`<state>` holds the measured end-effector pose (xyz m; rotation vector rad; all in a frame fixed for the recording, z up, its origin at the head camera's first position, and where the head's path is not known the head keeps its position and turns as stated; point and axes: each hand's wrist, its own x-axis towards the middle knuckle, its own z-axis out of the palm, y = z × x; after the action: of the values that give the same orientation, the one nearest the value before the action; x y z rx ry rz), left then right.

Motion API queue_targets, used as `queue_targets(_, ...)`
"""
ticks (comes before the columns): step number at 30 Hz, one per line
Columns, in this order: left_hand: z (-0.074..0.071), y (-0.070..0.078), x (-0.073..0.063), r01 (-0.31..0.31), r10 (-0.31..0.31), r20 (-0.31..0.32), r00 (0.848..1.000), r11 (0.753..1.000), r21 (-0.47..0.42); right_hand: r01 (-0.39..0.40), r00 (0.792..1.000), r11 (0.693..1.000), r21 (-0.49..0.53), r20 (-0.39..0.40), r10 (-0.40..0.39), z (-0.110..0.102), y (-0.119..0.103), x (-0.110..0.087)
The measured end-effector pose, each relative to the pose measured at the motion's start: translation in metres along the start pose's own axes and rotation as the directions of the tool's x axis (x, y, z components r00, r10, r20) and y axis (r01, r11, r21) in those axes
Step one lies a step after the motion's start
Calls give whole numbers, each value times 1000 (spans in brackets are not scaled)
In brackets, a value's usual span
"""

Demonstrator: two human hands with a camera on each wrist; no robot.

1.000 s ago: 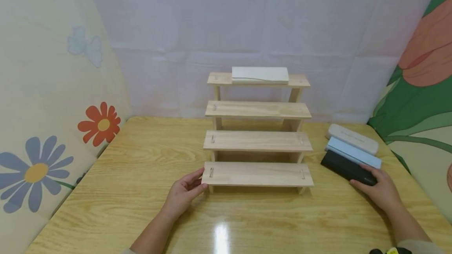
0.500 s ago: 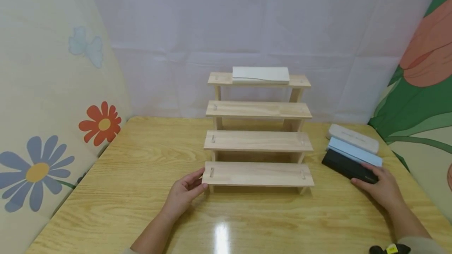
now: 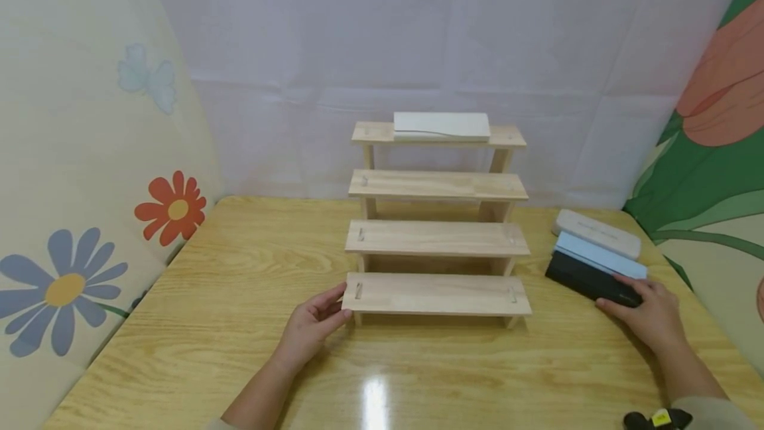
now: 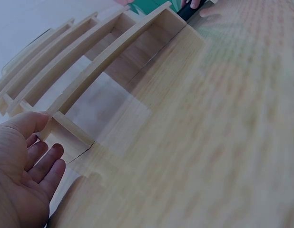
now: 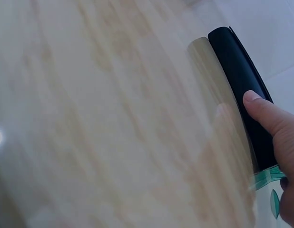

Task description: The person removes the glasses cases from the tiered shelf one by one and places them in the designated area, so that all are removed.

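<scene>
A four-tier stepped wooden stand (image 3: 438,294) stands in the middle of the table. My left hand (image 3: 310,324) pinches the left end of its lowest board, thumb at the front corner, as the left wrist view also shows. At the right, my right hand (image 3: 647,310) grips the near end of a black glasses case (image 3: 587,279), thumb on the near long side and fingers over the far side. In the right wrist view, the thumb (image 5: 255,102) presses along the case. Against its far side lies a light blue glasses case (image 3: 597,254), with a pale grey glasses case (image 3: 597,232) behind that.
A white glasses case (image 3: 442,126) lies on the stand's top board. The glossy wood-grain table (image 3: 239,271) ends at a white cloth backdrop (image 3: 310,52). Flower-printed panels (image 3: 65,151) rise along the sides. A small black and yellow object (image 3: 659,419) shows at the bottom right edge.
My right hand and the black glasses case have shifted slightly toward the back, closer against the light blue case. My left hand keeps its hold on the stand.
</scene>
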<state>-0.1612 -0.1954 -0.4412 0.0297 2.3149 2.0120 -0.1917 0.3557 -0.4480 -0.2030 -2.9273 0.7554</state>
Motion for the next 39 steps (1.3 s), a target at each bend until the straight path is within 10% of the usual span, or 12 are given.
queue_targets(39,0,-1,0,-7,8,-4,1000,1000,7,-28,999,938,345,-13,35,-25,-40,18)
